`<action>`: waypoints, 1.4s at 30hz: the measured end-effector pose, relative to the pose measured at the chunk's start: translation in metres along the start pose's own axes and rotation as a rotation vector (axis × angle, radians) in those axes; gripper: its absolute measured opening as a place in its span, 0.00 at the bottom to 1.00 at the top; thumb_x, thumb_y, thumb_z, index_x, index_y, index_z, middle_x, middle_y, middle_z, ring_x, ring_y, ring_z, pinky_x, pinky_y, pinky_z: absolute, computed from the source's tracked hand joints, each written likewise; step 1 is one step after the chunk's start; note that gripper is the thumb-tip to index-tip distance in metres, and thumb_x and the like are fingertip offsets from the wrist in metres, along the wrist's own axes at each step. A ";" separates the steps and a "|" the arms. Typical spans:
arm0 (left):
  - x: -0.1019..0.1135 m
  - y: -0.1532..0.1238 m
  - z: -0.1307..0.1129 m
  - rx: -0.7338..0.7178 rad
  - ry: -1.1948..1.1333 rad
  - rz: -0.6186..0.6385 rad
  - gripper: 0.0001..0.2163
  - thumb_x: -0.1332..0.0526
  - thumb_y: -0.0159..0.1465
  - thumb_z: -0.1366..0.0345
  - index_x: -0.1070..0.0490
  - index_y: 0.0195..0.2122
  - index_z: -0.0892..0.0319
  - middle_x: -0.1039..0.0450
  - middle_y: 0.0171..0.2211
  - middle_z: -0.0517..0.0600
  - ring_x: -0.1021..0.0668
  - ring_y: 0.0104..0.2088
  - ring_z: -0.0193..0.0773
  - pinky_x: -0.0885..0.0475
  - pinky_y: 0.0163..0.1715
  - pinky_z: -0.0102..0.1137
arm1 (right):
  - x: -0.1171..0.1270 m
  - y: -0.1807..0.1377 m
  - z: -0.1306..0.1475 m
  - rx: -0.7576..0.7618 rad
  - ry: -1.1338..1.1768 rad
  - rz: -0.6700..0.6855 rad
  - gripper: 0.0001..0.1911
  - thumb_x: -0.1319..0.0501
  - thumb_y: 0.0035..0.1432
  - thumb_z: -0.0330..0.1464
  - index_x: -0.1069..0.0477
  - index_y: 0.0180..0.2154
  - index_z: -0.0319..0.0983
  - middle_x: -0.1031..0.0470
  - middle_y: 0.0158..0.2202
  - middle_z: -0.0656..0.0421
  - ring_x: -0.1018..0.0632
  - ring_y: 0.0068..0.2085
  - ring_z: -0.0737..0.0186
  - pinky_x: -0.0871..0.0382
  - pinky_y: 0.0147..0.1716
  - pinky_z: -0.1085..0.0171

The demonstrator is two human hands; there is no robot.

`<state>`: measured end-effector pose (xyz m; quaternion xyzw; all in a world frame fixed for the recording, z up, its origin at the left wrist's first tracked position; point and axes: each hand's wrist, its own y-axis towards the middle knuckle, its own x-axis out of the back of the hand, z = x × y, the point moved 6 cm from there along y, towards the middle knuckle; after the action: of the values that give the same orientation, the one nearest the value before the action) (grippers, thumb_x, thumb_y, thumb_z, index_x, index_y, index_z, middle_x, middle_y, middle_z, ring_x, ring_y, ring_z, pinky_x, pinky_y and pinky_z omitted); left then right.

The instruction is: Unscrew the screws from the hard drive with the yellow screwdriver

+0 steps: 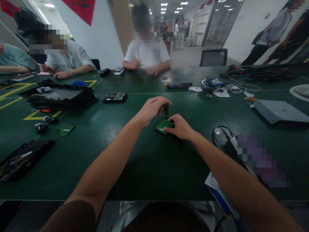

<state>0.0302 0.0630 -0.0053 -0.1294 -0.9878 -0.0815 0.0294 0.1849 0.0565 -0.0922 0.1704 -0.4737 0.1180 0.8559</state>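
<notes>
A hard drive lies on the green table, its green circuit board facing up. My right hand rests on top of it, fingers curled over the board and pressing it down. Just above the drive, my left hand is closed around the dark handle of a screwdriver, which points down toward the board. Its tip is hidden between my hands.
Another hard drive, black trays, small green boards and a dark open unit lie to the left. A grey box, cables and tools lie right and beyond. Other people sit across the table.
</notes>
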 end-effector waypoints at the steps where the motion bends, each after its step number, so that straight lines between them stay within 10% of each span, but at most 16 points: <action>1: -0.001 -0.001 0.001 0.023 -0.002 0.019 0.13 0.37 0.66 0.56 0.19 0.36 0.60 0.20 0.39 0.54 0.23 0.31 0.35 0.32 0.24 0.29 | 0.000 0.000 0.000 0.002 -0.002 -0.003 0.27 0.26 0.56 0.51 0.22 0.48 0.40 0.23 0.49 0.50 0.22 0.50 0.49 0.25 0.49 0.51; 10: -0.011 -0.006 0.007 0.151 -0.297 0.080 0.14 0.38 0.71 0.56 0.24 0.40 0.64 0.20 0.37 0.56 0.17 0.31 0.38 0.18 0.40 0.36 | 0.001 -0.002 0.000 0.004 0.001 -0.008 0.27 0.27 0.57 0.50 0.23 0.49 0.39 0.24 0.50 0.49 0.22 0.49 0.47 0.25 0.50 0.50; 42: -0.015 -0.007 0.014 0.234 -0.259 0.176 0.19 0.36 0.69 0.47 0.26 0.44 0.61 0.18 0.41 0.58 0.16 0.31 0.40 0.21 0.32 0.33 | 0.001 -0.001 0.002 0.038 0.037 0.016 0.21 0.28 0.59 0.51 0.20 0.45 0.43 0.24 0.46 0.54 0.23 0.50 0.49 0.27 0.52 0.49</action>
<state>0.0425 0.0552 -0.0216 -0.2202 -0.9710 0.0541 -0.0761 0.1840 0.0548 -0.0909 0.1808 -0.4568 0.1370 0.8601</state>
